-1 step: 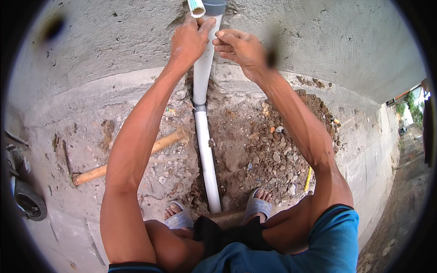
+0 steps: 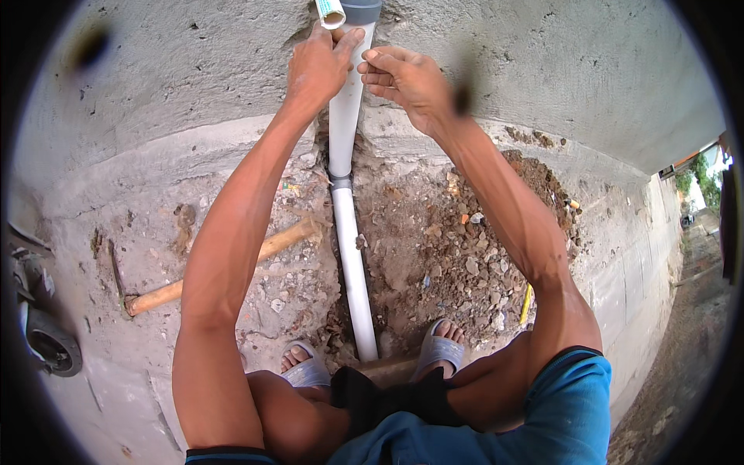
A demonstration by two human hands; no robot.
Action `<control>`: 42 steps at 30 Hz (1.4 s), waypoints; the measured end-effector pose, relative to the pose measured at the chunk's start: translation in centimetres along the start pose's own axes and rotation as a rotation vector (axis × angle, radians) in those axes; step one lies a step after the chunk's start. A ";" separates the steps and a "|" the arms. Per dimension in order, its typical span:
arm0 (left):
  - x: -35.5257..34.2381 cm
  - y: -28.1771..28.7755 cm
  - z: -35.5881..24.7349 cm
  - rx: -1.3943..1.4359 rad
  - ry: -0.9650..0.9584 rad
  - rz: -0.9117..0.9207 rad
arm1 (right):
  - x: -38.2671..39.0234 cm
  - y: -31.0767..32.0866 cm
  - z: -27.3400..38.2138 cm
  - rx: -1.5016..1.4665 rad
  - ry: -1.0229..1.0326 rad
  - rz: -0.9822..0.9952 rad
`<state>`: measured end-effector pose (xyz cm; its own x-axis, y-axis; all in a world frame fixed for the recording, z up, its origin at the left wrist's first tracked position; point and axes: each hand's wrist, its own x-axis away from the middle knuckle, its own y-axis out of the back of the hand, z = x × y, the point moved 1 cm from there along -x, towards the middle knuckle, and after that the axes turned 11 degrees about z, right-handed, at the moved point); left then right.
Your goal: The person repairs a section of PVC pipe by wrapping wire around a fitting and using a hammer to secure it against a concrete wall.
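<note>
A wide white plastic pipe (image 2: 346,116) runs up the wall, with a grey socket (image 2: 361,11) at its top. My left hand (image 2: 319,68) is at its upper part, thumb across the front and fingers closed at its left side, partly hidden. Right above these fingers is the open end of a thinner white pipe (image 2: 331,15) with green print. Just right of the wide pipe, my right hand (image 2: 407,84) has its fingers curled and the thumb pressed to the index finger; whatever is pinched there cannot be made out. Below, a grey coupling (image 2: 340,182) joins a narrower white pipe (image 2: 356,271).
The narrow pipe lies in a dirt trench between my sandalled feet (image 2: 440,349). A wooden-handled tool (image 2: 225,270) rests on the left. Loose soil and rubble (image 2: 477,263) are heaped on the right, near a yellow stick (image 2: 526,304). A wheel (image 2: 54,349) shows at far left.
</note>
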<state>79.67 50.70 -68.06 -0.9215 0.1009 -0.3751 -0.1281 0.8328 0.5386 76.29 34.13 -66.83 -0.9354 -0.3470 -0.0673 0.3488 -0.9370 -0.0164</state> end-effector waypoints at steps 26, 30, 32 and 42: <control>3.9 10.0 -4.0 -0.654 -0.698 -0.293 | -4.2 -4.1 -1.5 0.001 0.304 -0.333; 3.0 7.2 -5.3 -0.587 -0.591 -0.200 | -4.8 -4.4 -1.6 -0.014 0.346 -0.325; 2.4 6.9 -5.0 -0.591 -0.530 -0.176 | -4.9 -4.4 -1.6 0.003 0.342 -0.308; 1.6 5.2 -4.7 -0.451 -0.655 -0.369 | -4.4 -3.9 -1.6 0.142 0.321 -0.314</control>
<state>75.78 52.65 -62.35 -0.4144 0.2756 -0.8674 -0.6368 0.5930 0.4927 79.09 39.41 -68.08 -0.9217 -0.0371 -0.3862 0.0193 -0.9986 0.0500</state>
